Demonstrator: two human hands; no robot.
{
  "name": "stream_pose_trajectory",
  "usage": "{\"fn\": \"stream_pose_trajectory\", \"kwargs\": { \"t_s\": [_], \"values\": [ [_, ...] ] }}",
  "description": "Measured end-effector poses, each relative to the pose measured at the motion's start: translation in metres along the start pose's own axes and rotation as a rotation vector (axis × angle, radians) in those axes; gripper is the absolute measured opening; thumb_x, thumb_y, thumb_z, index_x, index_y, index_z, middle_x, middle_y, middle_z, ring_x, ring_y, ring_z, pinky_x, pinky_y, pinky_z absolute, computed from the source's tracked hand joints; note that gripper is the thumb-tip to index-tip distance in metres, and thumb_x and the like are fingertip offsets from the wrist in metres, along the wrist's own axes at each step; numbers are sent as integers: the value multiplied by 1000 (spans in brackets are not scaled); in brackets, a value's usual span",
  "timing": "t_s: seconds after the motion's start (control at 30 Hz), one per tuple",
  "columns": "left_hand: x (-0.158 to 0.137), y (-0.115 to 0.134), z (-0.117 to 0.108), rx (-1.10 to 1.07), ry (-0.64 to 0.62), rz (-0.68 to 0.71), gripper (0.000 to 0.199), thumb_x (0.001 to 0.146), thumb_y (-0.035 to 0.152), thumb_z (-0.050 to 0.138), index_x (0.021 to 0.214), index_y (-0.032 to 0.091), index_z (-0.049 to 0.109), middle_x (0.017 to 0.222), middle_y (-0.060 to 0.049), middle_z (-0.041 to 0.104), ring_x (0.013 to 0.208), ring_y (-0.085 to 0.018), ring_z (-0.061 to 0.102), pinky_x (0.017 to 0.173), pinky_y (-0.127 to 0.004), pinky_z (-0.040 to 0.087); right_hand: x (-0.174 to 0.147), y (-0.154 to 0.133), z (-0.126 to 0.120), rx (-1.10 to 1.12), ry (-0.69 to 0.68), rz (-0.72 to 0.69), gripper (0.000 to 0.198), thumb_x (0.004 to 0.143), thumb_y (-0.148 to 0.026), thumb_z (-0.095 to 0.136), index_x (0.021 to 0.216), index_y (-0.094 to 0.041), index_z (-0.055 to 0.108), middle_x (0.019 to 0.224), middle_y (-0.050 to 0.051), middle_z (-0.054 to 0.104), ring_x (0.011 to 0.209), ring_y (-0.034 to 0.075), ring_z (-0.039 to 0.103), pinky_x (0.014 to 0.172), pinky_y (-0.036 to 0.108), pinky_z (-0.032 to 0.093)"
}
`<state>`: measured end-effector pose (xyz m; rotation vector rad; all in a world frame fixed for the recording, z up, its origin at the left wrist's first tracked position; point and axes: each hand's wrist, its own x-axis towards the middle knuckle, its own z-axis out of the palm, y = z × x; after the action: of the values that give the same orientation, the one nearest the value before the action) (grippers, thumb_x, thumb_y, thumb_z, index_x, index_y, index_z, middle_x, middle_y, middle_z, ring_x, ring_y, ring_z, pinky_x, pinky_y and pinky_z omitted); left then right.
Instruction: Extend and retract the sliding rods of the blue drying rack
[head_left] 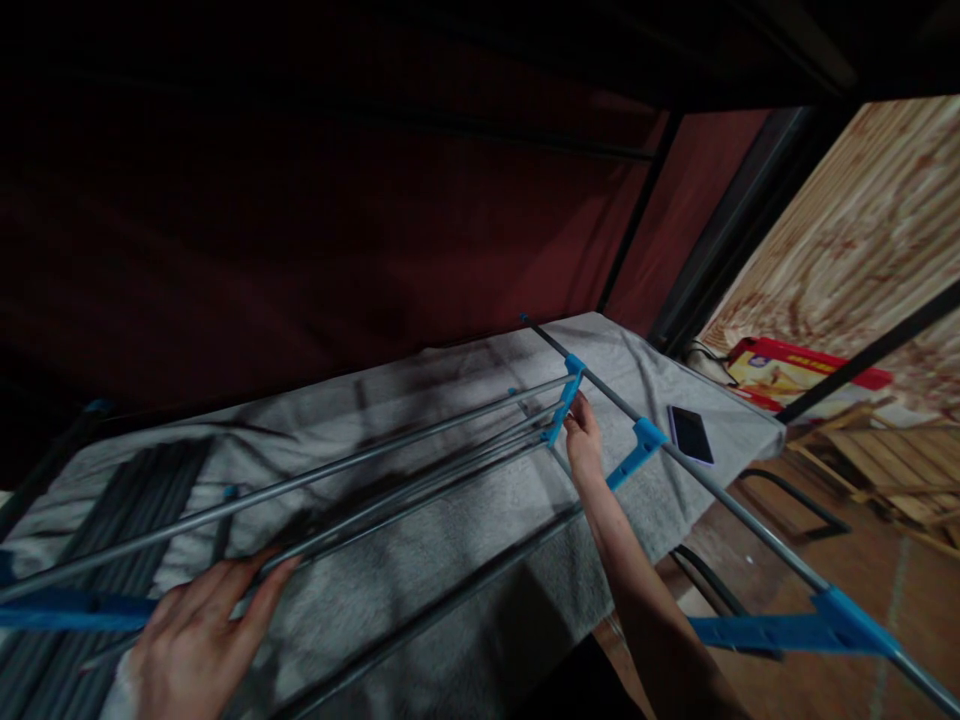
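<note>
While a rack frame of grey rods and blue plastic brackets lies across the cloth-covered surface (487, 360), my two hands attend to opposite parts of it. My left hand (206, 635), at lower left, is closed around a thin lower rod (409, 492), fingers on the far side and thumb on the near. My right hand (585, 440), reaching forward, has its fingers bent against a blue bracket (562, 412) where the rods meet; the fingertips are partly hidden, and I cannot tell whether they have hold of it. The upper rod (300, 479) runs above the others to the same bracket, which sits on a long pole (750, 525). That pole slants toward the lower right and carries two more blue brackets. A darker pole (435, 605) crosses nearer to me. At left, a blue arm (75, 610) extends from the edge of view to just beside my left hand, over a row of grey tubes (161, 480) on the cloth. A phone (690, 434) lies near the long pole. Beyond the surface are a red-and-yellow box (787, 372), wooden slats (892, 460) and a dark red curtain (300, 250).
</note>
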<state>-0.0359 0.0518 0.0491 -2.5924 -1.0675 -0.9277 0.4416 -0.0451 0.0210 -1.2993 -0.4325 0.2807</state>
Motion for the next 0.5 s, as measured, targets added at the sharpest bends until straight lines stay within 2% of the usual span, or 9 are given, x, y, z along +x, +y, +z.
{"fn": "stream_pose_trajectory", "kwargs": {
  "t_s": [0.1, 0.3, 0.5],
  "values": [
    [1, -3, 2, 127, -22, 102, 43, 97, 26, 30, 102, 38, 71, 95, -2, 74, 86, -27, 64, 73, -39, 43, 3, 4, -3, 19, 15, 6, 60, 67, -27, 58, 127, -27, 61, 145, 4, 58, 137, 22, 48, 121, 46, 27],
    [6, -11, 5, 185, -52, 175, 40, 96, 22, 27, 113, 29, 64, 101, -8, 74, 93, -30, 64, 75, -40, 43, 7, 6, -10, -26, 6, -28, 58, 66, -25, 59, 124, -25, 64, 138, 6, 63, 131, 25, 54, 117, 48, 34],
    [16, -13, 3, 153, -80, 150, 40, 97, 27, 24, 113, 27, 62, 99, -8, 73, 93, -29, 64, 77, -39, 42, 5, 4, -11, -53, 1, -36, 59, 68, -25, 59, 127, -24, 63, 141, 7, 61, 131, 25, 54, 119, 48, 33]
  ]
}}
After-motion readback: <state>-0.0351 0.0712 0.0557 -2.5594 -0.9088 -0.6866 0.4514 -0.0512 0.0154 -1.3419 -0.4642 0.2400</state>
